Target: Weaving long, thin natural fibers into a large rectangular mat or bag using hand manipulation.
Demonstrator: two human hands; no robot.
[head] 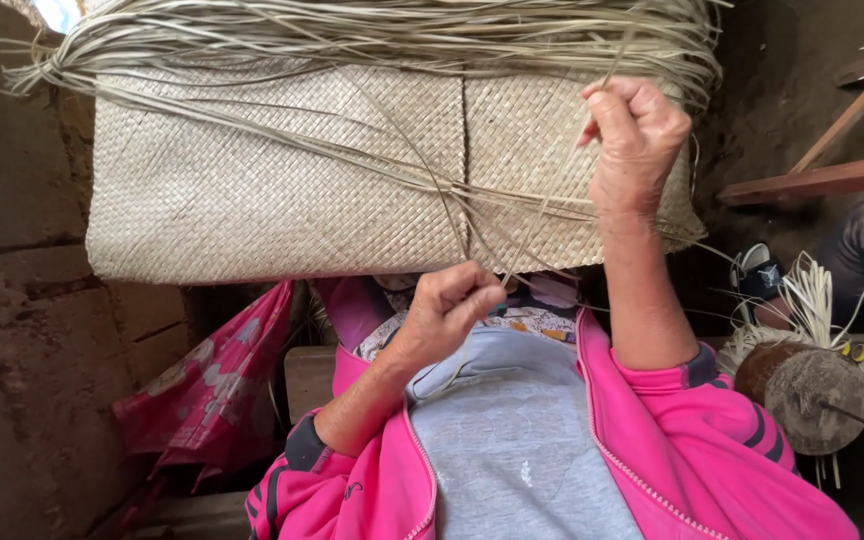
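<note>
A large woven straw mat piece [252, 180] rests across my lap, folded, with loose pale strands [372, 30] fringing its far edge. My right hand [637, 140] is raised over the mat's right part and pinches a thin straw strand [542, 215] that runs down towards my left hand. My left hand [447, 310] is closed on the lower end of the strands at the mat's near edge. Several strands cross the mat's face diagonally and gather near its middle seam. I wear a pink jacket [692, 440] over a grey top.
A folded pink patterned umbrella [212, 390] leans at the lower left beside a mud wall [12, 300]. At the right are another person's foot in a sandal [757, 275], a round woven piece with straw ends [812, 385] and wooden bars [832, 175].
</note>
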